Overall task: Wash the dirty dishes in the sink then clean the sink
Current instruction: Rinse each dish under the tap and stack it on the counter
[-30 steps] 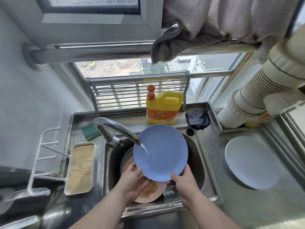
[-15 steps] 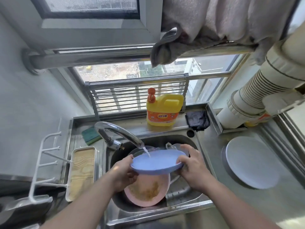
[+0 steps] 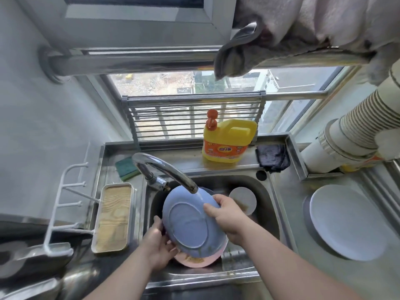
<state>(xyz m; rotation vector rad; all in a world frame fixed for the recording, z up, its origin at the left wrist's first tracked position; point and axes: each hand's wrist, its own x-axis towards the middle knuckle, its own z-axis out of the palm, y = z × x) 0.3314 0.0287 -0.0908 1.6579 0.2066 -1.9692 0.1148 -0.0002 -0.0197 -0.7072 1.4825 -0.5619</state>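
Your left hand [image 3: 159, 241] grips the blue plate [image 3: 190, 221] at its seven o'clock rim, your right hand [image 3: 227, 215] clamps two o'clock; it's tilted, underside up, over the sink [image 3: 270, 213] beneath the running faucet [image 3: 164, 169]. A dirty pink plate [image 3: 194, 259] lies underneath, a soiled white dish [image 3: 243, 200] at two o'clock.

The plate [image 3: 190, 224] under the tap is a plain periwinkle blue, its underside showing. Below it a pink plate [image 3: 195, 262] carries yellow-brown smears. Behind the sink [image 3: 267, 204], which is bare silver steel, the detergent jug [image 3: 228, 140] is bright yellow with an orange label and orange-red pump. Left of the jug lies a green sponge [image 3: 125, 168]; right of it, a black cloth [image 3: 273, 157]. The tray [image 3: 113, 217] left of the sink shows tan wood grain.
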